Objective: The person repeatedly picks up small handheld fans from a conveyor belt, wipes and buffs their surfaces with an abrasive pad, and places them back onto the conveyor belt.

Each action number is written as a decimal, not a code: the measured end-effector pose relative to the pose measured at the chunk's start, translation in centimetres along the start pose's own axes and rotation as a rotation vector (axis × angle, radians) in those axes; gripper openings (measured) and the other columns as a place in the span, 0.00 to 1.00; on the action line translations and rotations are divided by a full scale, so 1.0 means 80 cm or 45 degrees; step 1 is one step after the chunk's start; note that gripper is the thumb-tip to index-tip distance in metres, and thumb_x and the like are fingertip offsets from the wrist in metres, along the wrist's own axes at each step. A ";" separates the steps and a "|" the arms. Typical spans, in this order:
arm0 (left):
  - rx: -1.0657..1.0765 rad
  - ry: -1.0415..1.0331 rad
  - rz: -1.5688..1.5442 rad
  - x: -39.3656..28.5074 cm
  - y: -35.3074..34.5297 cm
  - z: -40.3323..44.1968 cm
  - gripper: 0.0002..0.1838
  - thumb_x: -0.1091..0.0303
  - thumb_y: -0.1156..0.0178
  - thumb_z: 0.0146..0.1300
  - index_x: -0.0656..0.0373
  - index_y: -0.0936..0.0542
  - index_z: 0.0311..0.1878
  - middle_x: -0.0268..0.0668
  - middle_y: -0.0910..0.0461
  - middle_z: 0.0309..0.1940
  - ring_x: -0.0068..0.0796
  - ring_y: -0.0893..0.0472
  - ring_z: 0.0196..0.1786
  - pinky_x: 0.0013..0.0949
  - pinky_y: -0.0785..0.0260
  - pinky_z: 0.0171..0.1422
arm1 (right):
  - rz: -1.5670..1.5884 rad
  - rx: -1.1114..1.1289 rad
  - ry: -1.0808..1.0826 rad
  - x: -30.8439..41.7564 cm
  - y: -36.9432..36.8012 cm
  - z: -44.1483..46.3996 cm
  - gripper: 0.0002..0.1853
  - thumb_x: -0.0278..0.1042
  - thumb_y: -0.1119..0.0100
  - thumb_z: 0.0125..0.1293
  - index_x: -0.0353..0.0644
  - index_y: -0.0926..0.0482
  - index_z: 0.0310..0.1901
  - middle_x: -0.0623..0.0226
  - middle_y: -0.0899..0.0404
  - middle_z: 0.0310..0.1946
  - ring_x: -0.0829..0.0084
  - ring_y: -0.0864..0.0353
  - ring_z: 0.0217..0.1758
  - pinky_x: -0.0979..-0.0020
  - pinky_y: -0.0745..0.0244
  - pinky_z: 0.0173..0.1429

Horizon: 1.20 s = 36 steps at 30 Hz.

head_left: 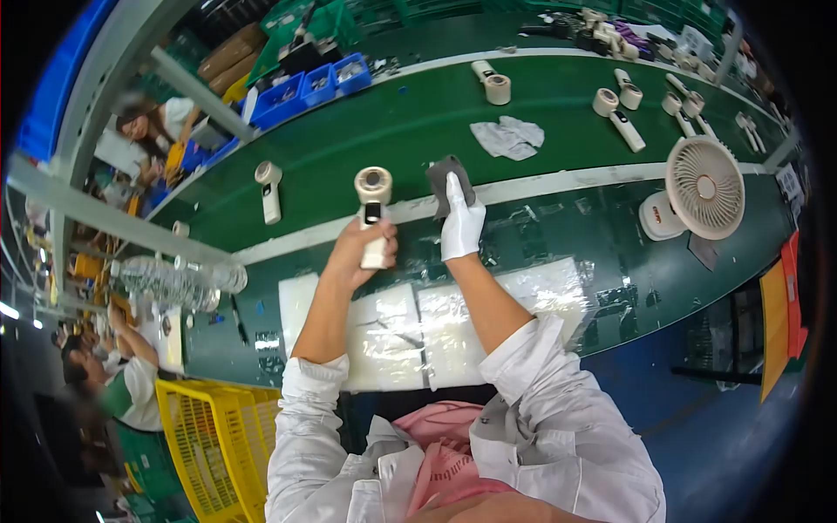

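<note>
My left hand [364,247], bare, is wrapped round the handle of a cream handheld fan [373,185]. The fan's round head points away from me, and a small dark panel shows on its neck. To the right, my right hand [461,222] wears a white glove and grips a dark grey cloth [449,179] over the white strip of the bench. The cloth and the fan are apart. Under my forearms lie white padded sheets [384,340] covered with clear plastic.
Several more handheld fans [618,118] lie on the green belt [349,131], with a crumpled pale cloth [507,138]. A larger desk fan [704,187] stands right. Plastic bottles [170,279] lie left, above a yellow crate [196,444]. Blue bins [318,83] line the far edge. Other people sit left.
</note>
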State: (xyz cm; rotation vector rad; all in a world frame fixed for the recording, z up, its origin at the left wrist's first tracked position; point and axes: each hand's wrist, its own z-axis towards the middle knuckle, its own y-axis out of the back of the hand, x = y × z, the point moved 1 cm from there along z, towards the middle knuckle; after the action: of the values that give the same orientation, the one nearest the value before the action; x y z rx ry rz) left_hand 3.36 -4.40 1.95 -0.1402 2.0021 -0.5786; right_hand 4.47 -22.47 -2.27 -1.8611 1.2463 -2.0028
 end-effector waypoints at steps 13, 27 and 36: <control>0.104 -0.125 0.177 0.030 0.003 -0.051 0.21 0.82 0.40 0.61 0.62 0.32 0.57 0.42 0.23 0.31 0.30 0.21 0.25 0.34 0.30 0.22 | -0.915 1.019 0.873 0.007 -0.036 -0.076 0.16 0.28 0.41 0.72 0.38 0.16 0.58 0.55 0.19 0.65 0.52 0.28 0.76 0.56 0.39 0.81; 0.106 -0.229 0.219 0.004 0.016 -0.060 0.43 0.82 0.34 0.61 0.57 0.43 0.77 0.38 0.21 0.34 0.26 0.22 0.22 0.33 0.30 0.22 | 0.636 0.874 -0.684 0.016 -0.005 -0.033 0.18 0.32 0.44 0.69 0.31 0.22 0.56 0.46 0.16 0.51 0.50 0.16 0.56 0.51 0.26 0.68; -0.095 -0.688 0.682 0.014 0.019 -0.050 0.44 0.78 0.30 0.60 0.55 0.40 0.78 0.37 0.20 0.33 0.27 0.21 0.24 0.32 0.28 0.27 | 0.654 0.360 -0.516 0.027 -0.021 -0.025 0.18 0.41 0.48 0.78 0.36 0.24 0.59 0.56 0.20 0.57 0.57 0.25 0.68 0.54 0.33 0.75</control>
State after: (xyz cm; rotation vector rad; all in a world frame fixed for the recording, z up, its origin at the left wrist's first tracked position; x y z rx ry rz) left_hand -0.43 -2.05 1.88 0.1779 1.4461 -0.0998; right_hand 2.93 -21.79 0.68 -1.5125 1.1077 -1.3683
